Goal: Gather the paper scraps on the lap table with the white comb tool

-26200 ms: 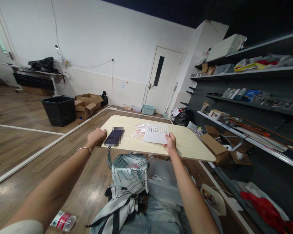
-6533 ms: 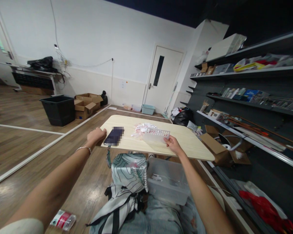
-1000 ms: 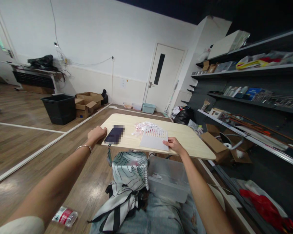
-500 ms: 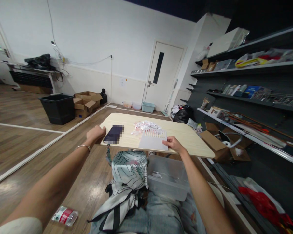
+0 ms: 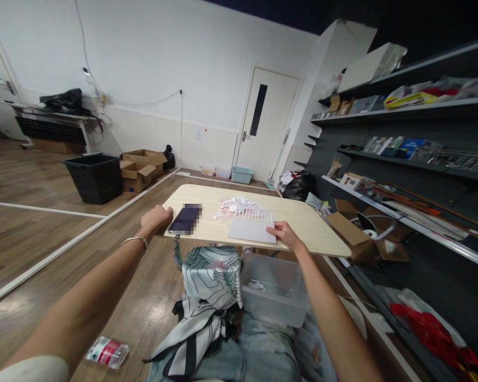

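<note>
My right hand point(image 5: 283, 234) pinches the right edge of a flat white board point(image 5: 250, 231) with a row of slots along its far side. The board lies at the near edge of a pale wooden table point(image 5: 306, 225). Just beyond it, touching or partly under the slots, is a loose heap of small white and pinkish paper-like pieces point(image 5: 239, 203). My left hand point(image 5: 155, 218), with a bracelet at the wrist, is closed on the table's left edge. Beside it lies a dark phone point(image 5: 182, 218) with a strap hanging off the table.
A clear plastic bin point(image 5: 274, 286) is under the table's near edge, beside a patterned cloth point(image 5: 211, 276) over my lap. A plastic bottle point(image 5: 107, 352) lies on the floor. Farther off are a black bin point(image 5: 93, 178), cardboard boxes point(image 5: 141, 172), and shelves point(image 5: 406, 162) along the right.
The slotted board has shifted slightly right and turned a little, together with my right hand. My left hand keeps its place on the table edge.
</note>
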`<action>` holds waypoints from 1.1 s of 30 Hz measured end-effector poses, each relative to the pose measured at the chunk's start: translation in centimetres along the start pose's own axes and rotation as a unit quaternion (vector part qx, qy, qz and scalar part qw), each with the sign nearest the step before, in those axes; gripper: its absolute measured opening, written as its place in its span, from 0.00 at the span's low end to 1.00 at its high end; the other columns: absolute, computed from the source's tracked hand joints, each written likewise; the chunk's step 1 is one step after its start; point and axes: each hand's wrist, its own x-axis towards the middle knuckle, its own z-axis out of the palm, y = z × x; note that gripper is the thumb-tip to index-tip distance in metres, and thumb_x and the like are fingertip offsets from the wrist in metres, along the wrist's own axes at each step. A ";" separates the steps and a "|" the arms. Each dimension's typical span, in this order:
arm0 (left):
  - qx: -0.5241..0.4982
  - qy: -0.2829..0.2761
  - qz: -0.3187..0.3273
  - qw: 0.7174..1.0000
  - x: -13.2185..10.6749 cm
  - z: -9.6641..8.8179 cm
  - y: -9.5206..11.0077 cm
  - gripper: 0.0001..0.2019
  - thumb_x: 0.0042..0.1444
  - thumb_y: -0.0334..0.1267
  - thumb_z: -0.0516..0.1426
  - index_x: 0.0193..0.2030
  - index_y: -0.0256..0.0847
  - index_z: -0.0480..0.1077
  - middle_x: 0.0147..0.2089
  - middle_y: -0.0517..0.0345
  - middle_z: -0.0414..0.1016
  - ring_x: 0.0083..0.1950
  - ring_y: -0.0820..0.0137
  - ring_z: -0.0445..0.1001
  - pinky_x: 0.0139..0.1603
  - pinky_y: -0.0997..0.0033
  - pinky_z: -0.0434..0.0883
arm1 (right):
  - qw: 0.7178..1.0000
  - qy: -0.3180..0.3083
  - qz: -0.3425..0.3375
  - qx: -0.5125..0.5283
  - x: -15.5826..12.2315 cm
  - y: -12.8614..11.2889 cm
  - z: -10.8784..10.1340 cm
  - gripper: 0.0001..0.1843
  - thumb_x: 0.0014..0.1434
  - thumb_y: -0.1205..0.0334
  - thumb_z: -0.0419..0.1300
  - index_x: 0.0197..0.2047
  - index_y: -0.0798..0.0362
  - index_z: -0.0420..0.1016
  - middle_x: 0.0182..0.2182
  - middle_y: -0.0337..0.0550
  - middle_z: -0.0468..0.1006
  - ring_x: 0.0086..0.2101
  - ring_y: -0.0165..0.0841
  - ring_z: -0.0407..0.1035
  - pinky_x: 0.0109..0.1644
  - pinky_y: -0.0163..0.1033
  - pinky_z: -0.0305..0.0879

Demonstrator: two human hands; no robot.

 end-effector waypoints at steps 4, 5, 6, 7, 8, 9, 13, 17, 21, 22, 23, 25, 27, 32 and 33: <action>0.000 -0.002 -0.003 1.000 0.0 0.1 0.0 0.35 0.64 0.55 0.44 0.59 0.26 0.75 0.56 0.24 0.79 0.56 0.41 0.79 0.50 0.51 0.74 | 0.997 0.070 -0.009 0.040 0.4 0.6 0.1 0.30 0.40 0.37 0.76 0.37 0.55 0.86 0.34 0.50 0.87 0.34 0.43 0.79 0.38 0.44 0.75; 0.000 -0.004 -0.003 1.000 0.0 0.0 0.0 0.35 0.65 0.55 0.44 0.59 0.27 0.75 0.56 0.24 0.79 0.56 0.41 0.79 0.50 0.52 0.74 | 0.996 0.075 -0.008 0.043 0.4 0.7 0.1 0.31 0.40 0.37 0.76 0.37 0.55 0.86 0.34 0.50 0.87 0.34 0.44 0.79 0.38 0.45 0.75; -0.001 -0.005 -0.003 1.000 0.0 0.0 0.0 0.35 0.65 0.55 0.44 0.59 0.27 0.75 0.56 0.24 0.79 0.56 0.41 0.79 0.51 0.52 0.74 | 0.996 0.078 -0.006 0.046 0.5 0.8 0.2 0.32 0.40 0.37 0.77 0.38 0.55 0.86 0.35 0.51 0.87 0.35 0.44 0.79 0.38 0.45 0.75; -0.001 -0.006 -0.004 1.000 0.0 0.0 0.1 0.35 0.65 0.55 0.44 0.59 0.27 0.75 0.56 0.25 0.79 0.56 0.41 0.79 0.51 0.52 0.74 | 0.996 0.079 -0.005 0.048 0.5 0.8 0.2 0.32 0.39 0.37 0.77 0.38 0.55 0.86 0.35 0.51 0.87 0.35 0.44 0.79 0.39 0.45 0.76; -0.002 -0.006 -0.006 1.000 -0.1 0.0 0.1 0.34 0.65 0.55 0.44 0.59 0.27 0.75 0.56 0.25 0.79 0.56 0.41 0.79 0.51 0.52 0.74 | 0.995 0.081 -0.006 0.050 0.6 0.7 0.2 0.32 0.39 0.37 0.77 0.39 0.55 0.85 0.36 0.51 0.87 0.36 0.45 0.79 0.40 0.46 0.76; -0.002 -0.006 -0.007 1.000 -0.1 0.0 0.1 0.34 0.64 0.55 0.44 0.59 0.27 0.75 0.56 0.25 0.79 0.56 0.41 0.79 0.50 0.52 0.74 | 0.995 0.084 -0.010 0.052 0.6 0.7 0.2 0.32 0.39 0.37 0.77 0.39 0.54 0.85 0.37 0.50 0.87 0.37 0.45 0.79 0.42 0.47 0.76; -0.003 -0.011 -0.002 1.000 -0.1 -0.1 0.2 0.34 0.64 0.54 0.44 0.59 0.26 0.75 0.56 0.25 0.79 0.56 0.40 0.79 0.50 0.51 0.74 | 0.993 0.100 -0.030 0.057 0.5 0.5 0.2 0.31 0.40 0.37 0.77 0.39 0.53 0.85 0.37 0.49 0.87 0.41 0.46 0.79 0.50 0.51 0.77; -0.007 -0.009 0.001 1.000 0.0 0.0 0.2 0.35 0.63 0.54 0.45 0.59 0.26 0.75 0.54 0.24 0.79 0.55 0.40 0.79 0.50 0.51 0.73 | 0.991 0.113 -0.030 0.070 0.4 0.4 0.1 0.31 0.40 0.37 0.78 0.39 0.53 0.85 0.36 0.49 0.87 0.40 0.45 0.79 0.52 0.54 0.77; -0.007 -0.007 0.000 1.000 0.1 0.2 0.1 0.34 0.63 0.54 0.45 0.58 0.26 0.75 0.53 0.24 0.80 0.55 0.40 0.79 0.49 0.52 0.74 | 0.989 0.123 -0.029 0.072 0.4 0.5 0.0 0.33 0.40 0.35 0.77 0.40 0.53 0.85 0.36 0.49 0.87 0.41 0.46 0.80 0.51 0.53 0.78; -0.006 -0.006 0.000 1.000 0.1 0.2 0.1 0.34 0.63 0.54 0.45 0.58 0.27 0.76 0.53 0.24 0.80 0.55 0.41 0.80 0.49 0.51 0.74 | 0.989 0.126 -0.030 0.069 0.5 0.6 -0.1 0.33 0.40 0.35 0.77 0.40 0.53 0.84 0.37 0.49 0.87 0.41 0.47 0.80 0.50 0.53 0.78; -0.006 -0.004 0.001 1.000 0.1 0.3 0.1 0.34 0.63 0.54 0.45 0.58 0.27 0.76 0.53 0.24 0.80 0.55 0.41 0.80 0.49 0.51 0.74 | 0.989 0.128 -0.032 0.064 0.5 0.7 -0.1 0.33 0.40 0.35 0.77 0.40 0.54 0.84 0.37 0.50 0.87 0.42 0.47 0.80 0.50 0.53 0.77; -0.005 0.001 0.001 1.000 0.1 0.3 0.1 0.34 0.63 0.55 0.45 0.58 0.27 0.76 0.54 0.24 0.79 0.55 0.41 0.79 0.49 0.51 0.74 | 0.990 0.130 -0.033 0.049 0.6 0.8 -0.1 0.33 0.41 0.35 0.76 0.39 0.54 0.85 0.36 0.51 0.87 0.42 0.48 0.80 0.50 0.52 0.76; -0.004 0.003 0.001 1.000 0.1 0.4 0.1 0.34 0.63 0.55 0.45 0.58 0.27 0.76 0.54 0.24 0.79 0.56 0.40 0.79 0.50 0.51 0.74 | 0.990 0.130 -0.033 0.038 0.7 0.8 0.0 0.33 0.40 0.34 0.76 0.38 0.54 0.85 0.36 0.52 0.87 0.42 0.48 0.79 0.49 0.52 0.76; -0.005 -0.008 -0.001 1.000 0.3 0.3 0.0 0.34 0.64 0.55 0.45 0.59 0.27 0.75 0.55 0.24 0.79 0.56 0.40 0.79 0.50 0.51 0.74 | 0.994 0.107 -0.013 0.036 0.5 0.7 0.1 0.34 0.38 0.34 0.76 0.37 0.55 0.85 0.35 0.52 0.87 0.37 0.45 0.79 0.42 0.47 0.75; -0.005 -0.009 -0.002 1.000 0.3 0.3 0.0 0.34 0.64 0.55 0.45 0.59 0.27 0.75 0.55 0.24 0.79 0.56 0.40 0.79 0.50 0.52 0.74 | 0.994 0.103 -0.009 0.034 0.5 0.7 0.2 0.33 0.38 0.35 0.76 0.36 0.56 0.85 0.34 0.52 0.87 0.35 0.44 0.78 0.39 0.45 0.74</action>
